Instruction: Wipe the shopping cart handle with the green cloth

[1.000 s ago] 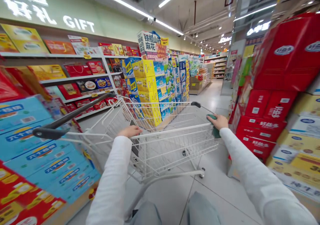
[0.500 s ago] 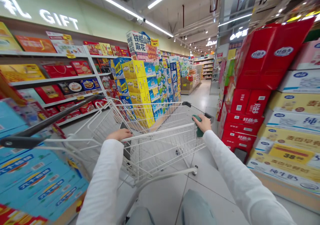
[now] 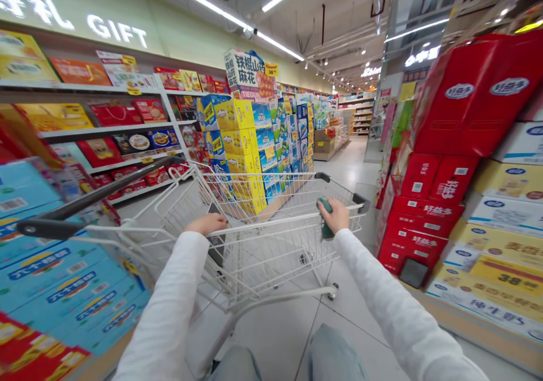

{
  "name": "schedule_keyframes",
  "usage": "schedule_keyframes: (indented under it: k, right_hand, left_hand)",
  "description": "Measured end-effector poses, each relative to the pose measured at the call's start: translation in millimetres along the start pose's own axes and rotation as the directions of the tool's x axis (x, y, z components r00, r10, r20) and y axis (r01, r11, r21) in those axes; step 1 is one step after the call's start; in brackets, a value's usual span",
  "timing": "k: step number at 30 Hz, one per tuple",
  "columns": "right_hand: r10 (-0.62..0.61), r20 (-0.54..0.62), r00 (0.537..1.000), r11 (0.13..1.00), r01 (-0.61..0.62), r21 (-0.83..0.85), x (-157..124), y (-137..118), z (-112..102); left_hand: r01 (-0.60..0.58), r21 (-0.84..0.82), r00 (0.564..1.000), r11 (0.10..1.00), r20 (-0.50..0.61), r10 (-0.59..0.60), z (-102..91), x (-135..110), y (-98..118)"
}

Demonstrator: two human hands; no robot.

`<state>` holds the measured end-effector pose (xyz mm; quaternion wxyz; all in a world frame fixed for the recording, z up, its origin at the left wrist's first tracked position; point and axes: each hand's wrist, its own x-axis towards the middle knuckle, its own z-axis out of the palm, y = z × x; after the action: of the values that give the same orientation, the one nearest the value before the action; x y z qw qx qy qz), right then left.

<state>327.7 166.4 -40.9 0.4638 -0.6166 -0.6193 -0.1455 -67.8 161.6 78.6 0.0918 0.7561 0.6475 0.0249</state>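
A white wire shopping cart (image 3: pixel 271 245) stands sideways before my knees, its basket holding nothing that I can see. My left hand (image 3: pixel 206 223) is closed over the near top rim, close to the handle end. Toward the front end, my right hand (image 3: pixel 337 215) grips a dark green cloth (image 3: pixel 326 223) pressed over the same rim. The cloth hangs down on the near side of the wires. The cart's dark push handle (image 3: pixel 106 186) reaches out to the left.
Light blue cartons (image 3: pixel 63 279) are stacked close on the left. Red cartons (image 3: pixel 424 217) and milk cartons (image 3: pixel 500 223) rise on the right. Beyond the cart stands a stack of yellow boxes (image 3: pixel 240 149). Gift shelves (image 3: pixel 106 132) line the wall, and a tiled aisle (image 3: pixel 343 160) runs back.
My right hand has slid the green cloth a little left along the rim, away from the front corner. My left hand stays on the rim. The view has turned slightly left.
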Motion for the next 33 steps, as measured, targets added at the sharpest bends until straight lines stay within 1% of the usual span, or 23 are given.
schedule_keyframes:
  k: [2, 4, 6, 7, 9, 11, 13, 14, 15, 17, 18, 19, 20, 21, 23, 25, 27, 28, 29, 30, 31, 32, 33]
  right_hand:
    - [-0.017, -0.014, 1.000, 1.000, 0.017, 0.003, -1, -1, 3]
    - [-0.014, -0.020, 1.000, 1.000, 0.014, 0.006, 1, 1, 3]
    - [0.018, -0.016, 1.000, 1.000, -0.018, 0.000, 3, 1, 2]
    - [0.043, -0.006, 0.999, 0.999, -0.043, -0.009, 4, 0, 1]
    - [0.111, 0.044, 0.993, 0.993, -0.109, -0.050, 6, -4, -4]
    - [0.192, 0.139, 0.972, 0.977, -0.175, -0.121, 11, -9, -10]
    - [0.249, 0.283, 0.926, 0.960, -0.196, -0.202, 22, -12, -15]
    - [0.264, 0.369, 0.891, 0.954, -0.185, -0.237, 29, -13, -16]
    - [0.277, 0.461, 0.843, 0.949, -0.165, -0.268, 37, -13, -18]
    - [0.303, 0.613, 0.729, 0.941, -0.129, -0.313, 55, -13, -18]
    - [0.321, 0.658, 0.681, 0.936, -0.120, -0.331, 63, -13, -17]
    - [0.337, 0.683, 0.648, 0.930, -0.118, -0.347, 69, -14, -16]
    - [0.350, 0.690, 0.634, 0.925, -0.118, -0.360, 72, -16, -15]
    - [0.358, 0.685, 0.634, 0.921, -0.118, -0.372, 73, -18, -14]
    - [0.362, 0.650, 0.668, 0.914, -0.118, -0.389, 67, -27, -13]
    - [0.334, 0.593, 0.733, 0.921, -0.120, -0.370, 51, -40, -14]
    - [0.282, 0.501, 0.818, 0.940, -0.131, -0.316, 33, -54, -15]
    - [0.262, 0.456, 0.851, 0.947, -0.136, -0.290, 26, -60, -15]
    - [0.254, 0.427, 0.868, 0.950, -0.141, -0.277, 22, -65, -16]
    - [0.253, 0.424, 0.869, 0.951, -0.143, -0.274, 22, -68, -16]
    - [0.257, 0.461, 0.849, 0.951, -0.137, -0.278, 25, -70, -15]
    - [0.261, 0.530, 0.807, 0.952, -0.124, -0.280, 32, -70, -15]
    - [0.263, 0.611, 0.747, 0.954, -0.108, -0.278, 41, -70, -14]
  left_hand:
    - [-0.011, -0.017, 0.998, 1.000, 0.063, 0.012, -2.4, -2, 0]
    - [-0.022, -0.074, 0.998, 0.997, 0.062, 0.027, -5.3, -5, 4]
    - [-0.078, -0.172, 0.993, 0.982, 0.075, 0.092, -7.7, -10, 10]
    - [-0.116, -0.225, 0.985, 0.967, 0.102, 0.141, -8.5, -12, 14]
    - [-0.161, -0.308, 0.952, 0.938, 0.204, 0.230, -9.1, -15, 20]
    - [-0.126, -0.344, 0.901, 0.930, 0.352, 0.252, -9.0, -17, 23]
    - [-0.043, -0.337, 0.853, 0.941, 0.478, 0.210, -8.7, -16, 23]
    - [0.000, -0.327, 0.836, 0.945, 0.518, 0.179, -8.5, -16, 22]
    - [0.041, -0.320, 0.825, 0.947, 0.545, 0.149, -8.3, -15, 21]
    - [0.111, -0.312, 0.807, 0.943, 0.582, 0.098, -8.0, -14, 20]
    - [0.140, -0.312, 0.801, 0.940, 0.593, 0.078, -7.8, -14, 20]
    - [0.161, -0.313, 0.797, 0.936, 0.601, 0.064, -7.6, -15, 21]
    - [0.178, -0.316, 0.793, 0.932, 0.606, 0.054, -7.4, -15, 22]
    - [0.194, -0.319, 0.792, 0.928, 0.609, 0.044, -7.2, -16, 23]
    - [0.219, -0.324, 0.788, 0.920, 0.615, 0.029, -6.8, -18, 25]
    - [0.227, -0.334, 0.779, 0.915, 0.626, 0.036, -6.6, -18, 26]
    - [0.218, -0.346, 0.769, 0.913, 0.637, 0.058, -6.7, -17, 26]
    - [0.211, -0.352, 0.765, 0.912, 0.640, 0.070, -7.0, -16, 26]
    - [0.203, -0.357, 0.762, 0.912, 0.643, 0.082, -7.3, -15, 26]
    - [0.194, -0.358, 0.758, 0.913, 0.646, 0.092, -7.6, -15, 25]
    - [0.184, -0.359, 0.753, 0.915, 0.649, 0.103, -8.0, -14, 25]
    - [0.172, -0.360, 0.748, 0.917, 0.653, 0.116, -8.3, -14, 25]
    - [0.161, -0.361, 0.743, 0.918, 0.656, 0.128, -8.5, -14, 24]
